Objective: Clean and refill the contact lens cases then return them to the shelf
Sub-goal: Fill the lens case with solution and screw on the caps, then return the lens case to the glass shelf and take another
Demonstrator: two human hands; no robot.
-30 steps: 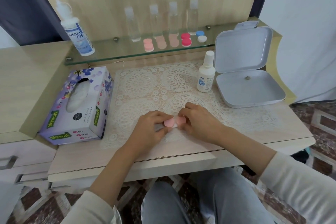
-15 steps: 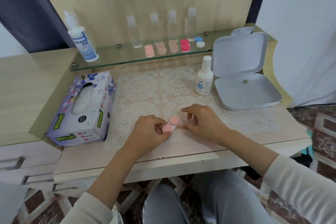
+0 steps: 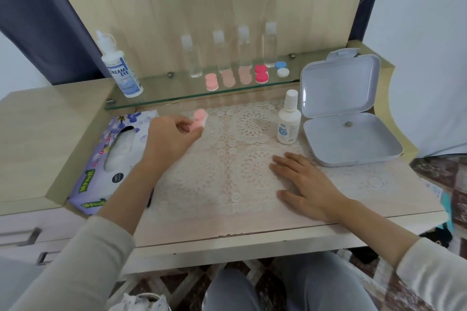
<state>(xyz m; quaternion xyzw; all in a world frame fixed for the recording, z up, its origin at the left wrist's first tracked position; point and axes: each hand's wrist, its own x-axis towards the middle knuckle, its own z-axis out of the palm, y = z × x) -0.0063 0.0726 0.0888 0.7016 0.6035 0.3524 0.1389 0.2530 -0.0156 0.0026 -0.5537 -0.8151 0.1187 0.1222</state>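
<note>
Pale wood makes up the desk (image 3: 227, 241) and the wall behind it, and a lace mat (image 3: 227, 184) covers the desk top. At the far left a purple tissue box (image 3: 111, 159) lies on the desk. Above it a big white bottle (image 3: 121, 68) stands on the glass shelf (image 3: 164, 93). Next comes the left hand (image 3: 169, 139) — it is just right of the tissue box, over the mat's edge, and its thumb and fingers pinch a pink lens case (image 3: 199, 120). Up on the shelf, four clear bottles (image 3: 219, 50) stand in a row with five more lens cases (image 3: 261, 74) in front of them. A small white bottle (image 3: 288, 121) stands on the mat. The right hand (image 3: 305, 182) lies flat on the mat, fingers straight and close together, holding nothing. At the far right a grey box (image 3: 348, 139) sits open.
</note>
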